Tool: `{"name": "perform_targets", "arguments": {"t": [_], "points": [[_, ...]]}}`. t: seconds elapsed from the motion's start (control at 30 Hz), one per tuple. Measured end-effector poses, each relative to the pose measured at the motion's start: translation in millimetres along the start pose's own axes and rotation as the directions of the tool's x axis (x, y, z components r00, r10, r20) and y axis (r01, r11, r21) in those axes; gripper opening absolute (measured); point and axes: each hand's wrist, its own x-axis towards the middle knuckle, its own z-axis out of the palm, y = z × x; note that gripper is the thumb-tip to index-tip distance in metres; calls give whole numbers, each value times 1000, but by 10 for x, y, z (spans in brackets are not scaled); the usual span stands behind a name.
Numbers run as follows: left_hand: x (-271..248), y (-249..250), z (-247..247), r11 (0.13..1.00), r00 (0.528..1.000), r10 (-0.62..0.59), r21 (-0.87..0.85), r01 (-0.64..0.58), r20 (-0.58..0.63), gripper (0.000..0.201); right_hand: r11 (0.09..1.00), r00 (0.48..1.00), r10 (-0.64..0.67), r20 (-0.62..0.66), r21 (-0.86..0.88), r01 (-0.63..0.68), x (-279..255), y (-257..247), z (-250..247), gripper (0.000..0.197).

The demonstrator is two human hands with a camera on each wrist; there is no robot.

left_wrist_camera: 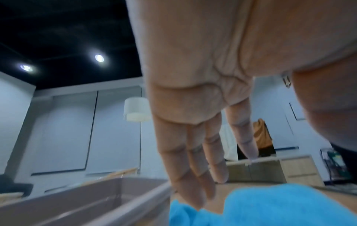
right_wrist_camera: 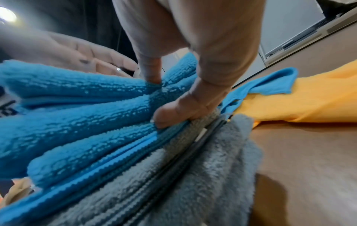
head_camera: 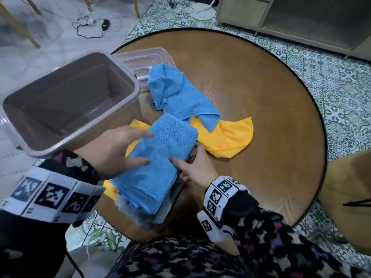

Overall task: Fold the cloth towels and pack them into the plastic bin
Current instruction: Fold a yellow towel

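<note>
A folded blue towel [head_camera: 160, 167] lies on top of a folded grey towel [head_camera: 144, 216] at the near edge of the round wooden table [head_camera: 261, 117]. My left hand [head_camera: 150, 148] is open, its straight fingers [left_wrist_camera: 203, 152] resting over the towel's left side [left_wrist_camera: 280, 203]. My right hand [head_camera: 188, 157] grips the blue towel's right edge. In the right wrist view its thumb presses into the top of the blue towel [right_wrist_camera: 77, 114] and a curled finger [right_wrist_camera: 168, 117] hooks in just above the grey towel [right_wrist_camera: 193, 183]. The grey-brown plastic bin [head_camera: 66, 109] stands empty at the left.
A loose blue towel [head_camera: 180, 97] and a yellow towel [head_camera: 226, 137] lie crumpled beyond the stack. A clear lid [head_camera: 144, 59] sits behind the bin. A yellow chair [head_camera: 351, 197] is at the right, beside the table.
</note>
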Motion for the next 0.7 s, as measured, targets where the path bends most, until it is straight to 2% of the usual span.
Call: {"name": "perform_targets", "arguments": {"t": [0.13,0.17,0.23,0.3,0.33,0.4,0.47,0.6,0.7], "points": [[-21,204,-43,994,974,106,33,-102,-199,82,999,1000,-21,-17,36,21,43,-61,169,59],[-20,251,23,997,980,69,40,-63,-186,89,999,999,-23,-23,29,24,51,-73,192,58],[-33,327,226,990,994,-106,89,107,-8,111,999,999,-35,-32,27,36,58,-74,220,59],[-39,338,471,943,946,-280,231,238,165,120,999,999,-43,-7,5,43,45,-68,213,64],[-40,321,579,913,923,-336,306,270,187,120,999,999,-36,20,3,36,37,-63,204,66],[-46,253,694,867,903,-399,384,316,157,121,999,997,-27,70,42,24,12,-50,187,63],[-52,167,698,854,899,-422,383,352,114,123,999,995,-37,88,31,35,-10,-31,174,61],[-41,123,686,846,900,-429,384,369,80,116,995,992,-51,116,-77,61,-33,35,215,65],[-31,247,766,796,892,-450,468,384,33,111,987,992,-40,119,-150,58,-11,63,240,61]]}}
